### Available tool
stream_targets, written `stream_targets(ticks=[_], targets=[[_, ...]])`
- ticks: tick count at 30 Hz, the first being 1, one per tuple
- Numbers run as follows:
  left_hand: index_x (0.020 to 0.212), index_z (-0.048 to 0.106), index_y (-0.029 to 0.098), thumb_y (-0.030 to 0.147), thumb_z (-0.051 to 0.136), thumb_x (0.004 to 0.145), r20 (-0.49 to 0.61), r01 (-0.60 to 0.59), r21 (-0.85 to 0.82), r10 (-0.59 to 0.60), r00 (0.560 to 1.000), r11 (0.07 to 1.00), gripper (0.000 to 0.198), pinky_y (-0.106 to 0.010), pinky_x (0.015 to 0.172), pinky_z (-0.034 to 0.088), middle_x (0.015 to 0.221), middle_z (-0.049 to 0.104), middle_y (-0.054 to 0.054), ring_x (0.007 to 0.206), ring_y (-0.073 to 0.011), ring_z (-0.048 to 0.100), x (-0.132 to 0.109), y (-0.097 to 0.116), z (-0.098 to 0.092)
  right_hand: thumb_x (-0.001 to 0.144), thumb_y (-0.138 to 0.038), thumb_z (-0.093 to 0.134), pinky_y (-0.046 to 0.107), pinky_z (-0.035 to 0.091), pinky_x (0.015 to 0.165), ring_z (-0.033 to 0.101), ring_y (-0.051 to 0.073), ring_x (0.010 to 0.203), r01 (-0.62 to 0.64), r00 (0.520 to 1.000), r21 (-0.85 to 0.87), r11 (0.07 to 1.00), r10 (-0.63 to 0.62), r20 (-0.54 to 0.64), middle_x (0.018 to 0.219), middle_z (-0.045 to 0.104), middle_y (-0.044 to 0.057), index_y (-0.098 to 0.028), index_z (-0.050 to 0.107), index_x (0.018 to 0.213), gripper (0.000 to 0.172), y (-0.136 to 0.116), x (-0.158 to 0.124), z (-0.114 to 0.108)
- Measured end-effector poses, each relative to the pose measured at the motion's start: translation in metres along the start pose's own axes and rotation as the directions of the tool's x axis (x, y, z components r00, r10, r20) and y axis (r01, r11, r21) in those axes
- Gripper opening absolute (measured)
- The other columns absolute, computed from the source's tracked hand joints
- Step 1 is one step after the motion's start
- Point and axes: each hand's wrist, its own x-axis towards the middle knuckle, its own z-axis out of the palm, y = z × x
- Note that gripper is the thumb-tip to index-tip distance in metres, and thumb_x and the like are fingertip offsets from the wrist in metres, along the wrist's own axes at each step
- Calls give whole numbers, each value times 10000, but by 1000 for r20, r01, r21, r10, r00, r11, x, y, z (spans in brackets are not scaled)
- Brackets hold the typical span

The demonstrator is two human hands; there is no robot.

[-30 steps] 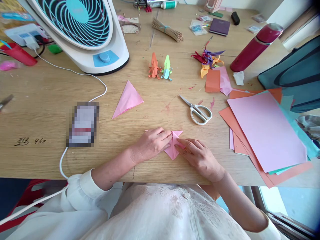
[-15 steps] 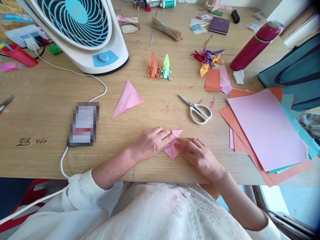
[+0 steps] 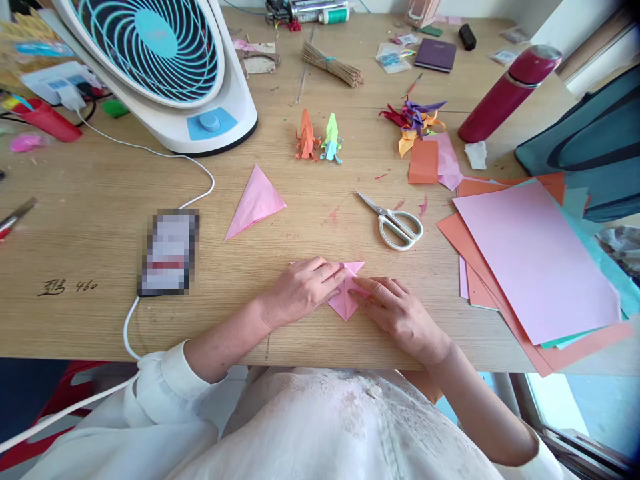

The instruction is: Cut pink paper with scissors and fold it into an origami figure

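A folded piece of pink paper [image 3: 346, 303] lies near the table's front edge, its pointed end toward me. My left hand [image 3: 306, 288] presses on its left side, fingers together and partly covering it. From the right, my right hand [image 3: 397, 313] grips the paper's right part with bent fingers. White-handled scissors [image 3: 395, 223] rest open-bladed or closed, which is unclear, behind my right hand. A second pink folded triangle [image 3: 257, 200] lies to the back left. Orange [image 3: 306, 137] and green-blue [image 3: 331, 139] folded figures stand farther back.
A fan [image 3: 210, 123] stands at the back left, with a cabled phone [image 3: 170, 253] in front. Coloured sheets [image 3: 537, 260] are stacked at the right, near a red flask [image 3: 510, 93] and folded paper pieces [image 3: 415, 120]. A stick bundle [image 3: 333, 63] lies at the back.
The view has shifted slightly. Both hands remain on the pink paper, with hardly any visible movement.
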Motion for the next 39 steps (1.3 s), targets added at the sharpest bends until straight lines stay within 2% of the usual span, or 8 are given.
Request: stream_targets(ticks=[25, 33, 39], targets=[[1260, 555, 152, 277, 485, 997, -1, 1, 5, -1, 1000, 1000, 299, -318, 882, 509, 1153, 688, -56, 970, -176, 613, 0, -1, 1, 974, -95, 468, 457, 510, 875, 549, 298, 1145, 6, 1000, -10, 1000, -6, 23, 1381, 560, 173, -103, 585, 1305, 352, 2, -2, 1], [1238, 563, 153, 267, 496, 990, -34, 1, 17, 0, 999, 1000, 282, -319, 865, 514, 1144, 688, -59, 973, -178, 613, -1, 0, 1, 960, -101, 484, 445, 526, 846, 573, 283, 1102, 0, 1000, -17, 1000, 0, -25, 1342, 592, 167, -113, 628, 1243, 318, 0, 1, 4], [1225, 568, 165, 235, 481, 990, -19, 3, 43, -3, 1000, 999, 260, -314, 847, 509, 1130, 685, -65, 971, -177, 611, 0, 0, 1, 962, -102, 480, 443, 528, 863, 573, 276, 1112, 0, 999, 4, 1000, 0, -37, 1326, 604, 161, -129, 629, 1247, 322, -1, 3, 3]])
